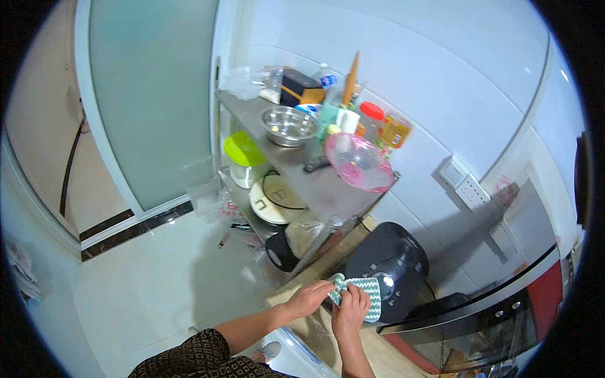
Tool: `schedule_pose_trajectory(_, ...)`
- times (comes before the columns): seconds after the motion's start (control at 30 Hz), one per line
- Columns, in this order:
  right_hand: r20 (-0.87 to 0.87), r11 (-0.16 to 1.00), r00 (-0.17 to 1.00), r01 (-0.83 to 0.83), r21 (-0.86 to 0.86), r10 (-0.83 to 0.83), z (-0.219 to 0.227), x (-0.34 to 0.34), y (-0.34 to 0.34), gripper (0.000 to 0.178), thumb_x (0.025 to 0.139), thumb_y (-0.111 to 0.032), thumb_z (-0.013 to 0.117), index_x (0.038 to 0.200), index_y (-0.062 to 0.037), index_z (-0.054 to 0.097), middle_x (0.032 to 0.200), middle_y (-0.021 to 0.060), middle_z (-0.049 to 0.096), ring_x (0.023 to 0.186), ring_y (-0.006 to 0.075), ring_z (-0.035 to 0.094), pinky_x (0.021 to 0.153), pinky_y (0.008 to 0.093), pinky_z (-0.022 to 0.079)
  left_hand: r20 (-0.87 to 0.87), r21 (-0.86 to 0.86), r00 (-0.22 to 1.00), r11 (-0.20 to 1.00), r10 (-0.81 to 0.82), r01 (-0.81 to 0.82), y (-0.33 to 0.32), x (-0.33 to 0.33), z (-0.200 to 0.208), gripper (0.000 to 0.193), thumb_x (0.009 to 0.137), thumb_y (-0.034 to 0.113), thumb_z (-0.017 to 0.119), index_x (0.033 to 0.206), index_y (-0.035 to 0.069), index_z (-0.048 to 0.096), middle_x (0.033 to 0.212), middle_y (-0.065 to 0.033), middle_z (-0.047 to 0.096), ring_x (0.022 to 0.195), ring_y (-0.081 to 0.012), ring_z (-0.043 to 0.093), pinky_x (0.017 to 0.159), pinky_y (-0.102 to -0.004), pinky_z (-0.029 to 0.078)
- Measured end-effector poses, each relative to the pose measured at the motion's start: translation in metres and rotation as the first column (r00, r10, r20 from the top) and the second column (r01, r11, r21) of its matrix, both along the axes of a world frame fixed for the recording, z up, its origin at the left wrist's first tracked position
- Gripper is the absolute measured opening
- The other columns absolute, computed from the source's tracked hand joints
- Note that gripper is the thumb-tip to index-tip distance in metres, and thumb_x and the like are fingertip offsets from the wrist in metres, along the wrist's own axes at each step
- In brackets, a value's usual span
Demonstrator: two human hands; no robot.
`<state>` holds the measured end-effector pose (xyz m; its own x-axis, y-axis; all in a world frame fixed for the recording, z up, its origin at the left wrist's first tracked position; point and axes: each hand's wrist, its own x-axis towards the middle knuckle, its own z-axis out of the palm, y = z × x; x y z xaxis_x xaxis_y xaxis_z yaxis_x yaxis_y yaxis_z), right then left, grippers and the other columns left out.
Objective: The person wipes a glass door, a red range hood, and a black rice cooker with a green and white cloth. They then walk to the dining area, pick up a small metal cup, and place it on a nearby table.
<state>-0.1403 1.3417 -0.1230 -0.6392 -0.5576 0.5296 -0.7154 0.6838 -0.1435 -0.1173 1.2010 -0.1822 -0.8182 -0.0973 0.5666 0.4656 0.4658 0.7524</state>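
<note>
A green-and-white zigzag-patterned cloth [373,301] is bunched at its left end and spread out at its right. My left hand [309,298] pinches the bunched end between its fingertips. Beside it, my right hand [350,311] has its fingers curled onto the cloth's middle. Both hands are at the front of a black rounded appliance, which looks like a rice cooker [394,258], with a shiny round spot on its top. Part of the appliance's front is hidden behind the cloth and hands.
Left of the appliance stands a metal shelf [302,173] holding a steel bowl [290,129], a pink-rimmed bowl [358,165], jars and a lidded white pot [272,205]. A red-and-black glass-fronted appliance [485,334] stands at right. Wall sockets [471,192] sit above. A frosted door [151,94] stands at left.
</note>
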Motion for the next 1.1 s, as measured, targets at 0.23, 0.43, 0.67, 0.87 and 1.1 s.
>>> schedule_pose_trajectory(0.23, 0.639, 0.948, 0.701, -0.204, -0.244, 0.315, -0.078, 0.099, -0.129, 0.038, 0.078, -0.018, 0.066, 0.107, -0.0001, 0.048, 0.095, 0.016, 0.057, 0.085, 0.0291, 0.055, 0.076, 0.0374, 0.044, 0.331, 0.203, 0.932, 0.954, 0.147, -0.223, -0.123, 0.162, -0.064, 0.03, 0.086, 0.01, 0.054, 0.115, 0.003, 0.053, 0.104, -0.0149, 0.059, 0.092, -0.0314, 0.058, 0.078, -0.0368, 0.046)
schedule_pose_trajectory(0.43, 0.915, 0.891, 0.06, -0.259, -0.372, 0.399, -0.105, 0.193, -0.265, 0.063, 0.082, -0.021, 0.065, 0.129, -0.0025, 0.026, 0.105, 0.0126, 0.053, 0.095, 0.0182, 0.052, 0.08, 0.0314, 0.044, 0.491, 0.062, 0.799, 0.9, 0.348, -0.43, -0.25, 0.294, -0.038, 0.029, 0.088, 0.02, 0.051, 0.113, 0.005, 0.054, 0.102, -0.0149, 0.057, 0.089, -0.0287, 0.057, 0.079, -0.0371, 0.045)
schedule_pose_trajectory(0.67, 0.912, 0.76, 0.06, -0.577, -0.3, 0.406, -0.094, 0.25, -0.398, 0.074, 0.078, -0.017, 0.066, 0.134, -0.005, 0.018, 0.115, 0.0127, 0.048, 0.102, 0.02, 0.05, 0.084, 0.0331, 0.043, 0.571, 0.082, 0.639, 0.739, 0.515, -0.669, -0.338, 0.375, -0.016, 0.029, 0.088, 0.022, 0.051, 0.113, 0.007, 0.054, 0.101, -0.0143, 0.056, 0.09, -0.0311, 0.056, 0.079, -0.039, 0.044)
schedule_pose_trajectory(0.87, 0.933, 0.672, 0.04, -0.704, -0.228, 0.358, -0.084, 0.252, -0.505, 0.059, 0.082, -0.019, 0.063, 0.129, -0.004, 0.03, 0.11, 0.0156, 0.054, 0.098, 0.0229, 0.055, 0.082, 0.0329, 0.045, 0.594, 0.034, 0.594, 0.721, 0.543, -0.692, -0.427, 0.401, -0.023, 0.029, 0.089, 0.021, 0.05, 0.113, 0.007, 0.054, 0.1, -0.0145, 0.055, 0.094, -0.032, 0.053, 0.08, -0.0393, 0.044)
schedule_pose_trajectory(1.1, 0.952, 0.501, -0.055, -0.84, -0.207, 0.3, -0.072, 0.244, -0.654, 0.055, 0.083, -0.032, 0.062, 0.125, -0.0036, 0.04, 0.101, 0.0169, 0.06, 0.088, 0.0223, 0.06, 0.076, 0.0322, 0.047, 0.478, -0.075, 0.519, 0.621, 0.709, -0.78, -0.56, 0.422, 0.004, 0.027, 0.086, 0.015, 0.054, 0.111, 0.006, 0.056, 0.104, -0.0164, 0.055, 0.096, -0.0337, 0.054, 0.082, -0.041, 0.045)
